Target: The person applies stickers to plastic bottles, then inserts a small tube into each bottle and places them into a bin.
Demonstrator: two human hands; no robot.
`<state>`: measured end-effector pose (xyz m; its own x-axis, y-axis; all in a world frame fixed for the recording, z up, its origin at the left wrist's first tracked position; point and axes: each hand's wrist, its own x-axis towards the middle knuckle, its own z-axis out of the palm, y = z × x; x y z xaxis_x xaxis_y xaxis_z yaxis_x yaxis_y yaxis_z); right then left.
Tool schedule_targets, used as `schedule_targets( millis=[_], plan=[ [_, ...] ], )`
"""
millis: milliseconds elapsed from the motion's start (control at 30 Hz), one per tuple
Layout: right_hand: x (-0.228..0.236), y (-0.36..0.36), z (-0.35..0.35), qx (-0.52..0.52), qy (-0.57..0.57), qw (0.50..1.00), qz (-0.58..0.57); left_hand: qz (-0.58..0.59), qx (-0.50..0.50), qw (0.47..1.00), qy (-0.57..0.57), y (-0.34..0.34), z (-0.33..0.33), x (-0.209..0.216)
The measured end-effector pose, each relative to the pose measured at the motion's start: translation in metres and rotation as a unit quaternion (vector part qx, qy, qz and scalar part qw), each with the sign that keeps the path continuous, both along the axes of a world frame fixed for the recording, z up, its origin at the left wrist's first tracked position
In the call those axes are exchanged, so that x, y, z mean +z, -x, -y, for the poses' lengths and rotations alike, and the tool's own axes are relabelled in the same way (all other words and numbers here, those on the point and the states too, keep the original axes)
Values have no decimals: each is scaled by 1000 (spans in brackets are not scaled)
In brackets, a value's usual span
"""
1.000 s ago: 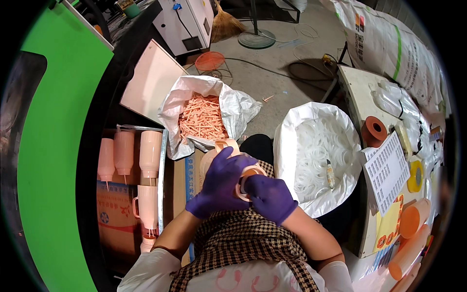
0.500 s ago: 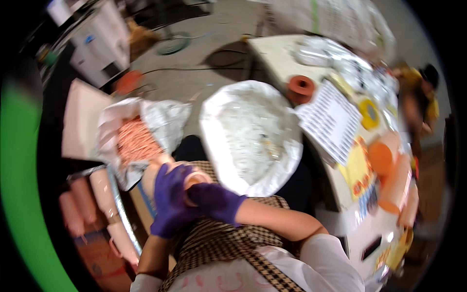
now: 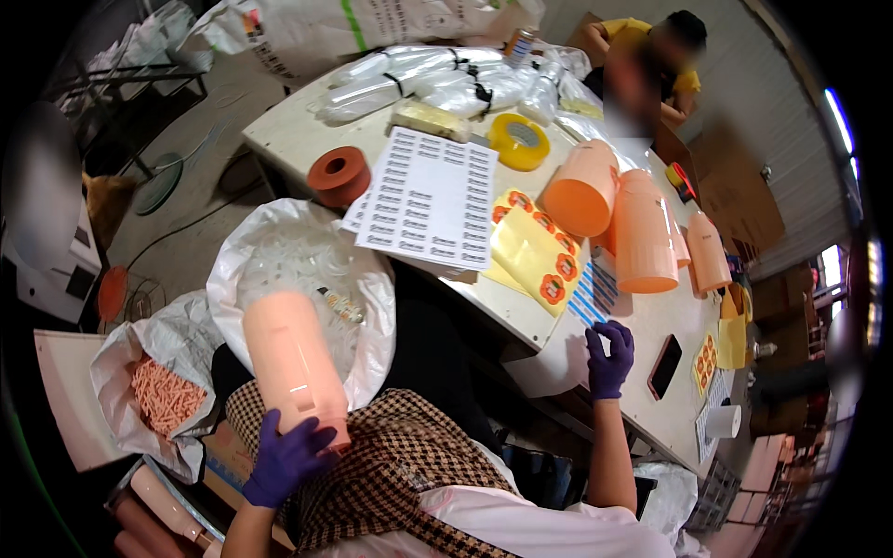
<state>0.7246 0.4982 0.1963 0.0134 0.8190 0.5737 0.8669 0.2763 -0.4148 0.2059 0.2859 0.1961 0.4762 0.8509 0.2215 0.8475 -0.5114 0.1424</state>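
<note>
My left hand (image 3: 290,458), in a purple glove, is wrapped round the narrower near end of a peach plastic cylinder (image 3: 296,358). The cylinder is tilted, its far end over the white sack. My right hand (image 3: 609,361), also gloved in purple, is over the table's near edge with fingers curved and apart, nothing visible in them. Just beyond its fingertips lies a sheet of blue strips (image 3: 593,294). Next to that are yellow sheets with round orange stickers (image 3: 539,256).
Several peach cylinders (image 3: 644,237) stand on the white table (image 3: 484,296), with a phone (image 3: 664,366), printed label sheets (image 3: 433,200) and tape rolls (image 3: 519,142). A white sack (image 3: 372,307) holds clear plastic pieces; another bag holds small peach parts (image 3: 166,395). Another person (image 3: 688,84) sits beyond the table.
My view has swung right toward the table. My right hand has left the peach cylinder and moved out to the table's edge. The left hand keeps hold of the cylinder.
</note>
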Motion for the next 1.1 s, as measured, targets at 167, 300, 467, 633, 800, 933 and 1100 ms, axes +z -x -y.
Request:
schedule_targets(
  millis=[167, 300, 467, 633, 800, 933, 1100],
  plan=[
    [-16, -28, 6, -79, 134, 988, 8, 21, -9, 999, -31, -8, -1, -27],
    [-22, -41, -1, -83, 108, 991, 10, 44, -21, 998, -27, -9, -6, -36],
    [-31, -33, 9, 2, -57, 993, 100, 18, -23, 998, -50, -3, -3, -27],
    [32, 128, 19, 115, 78, 983, -118, -42, -14, 994, -104, -1, 9, -54],
    [32, 332, -12, 414, 319, 824, -220, -104, -27, 987, -123, 6, 14, -68],
    [-2, 428, -49, 441, 497, 720, -199, -682, -55, 585, -436, 11, 21, -95],
    [-22, 441, -55, 429, 523, 721, -152, -214, -45, 957, -190, 2, 21, -78]
  ],
)
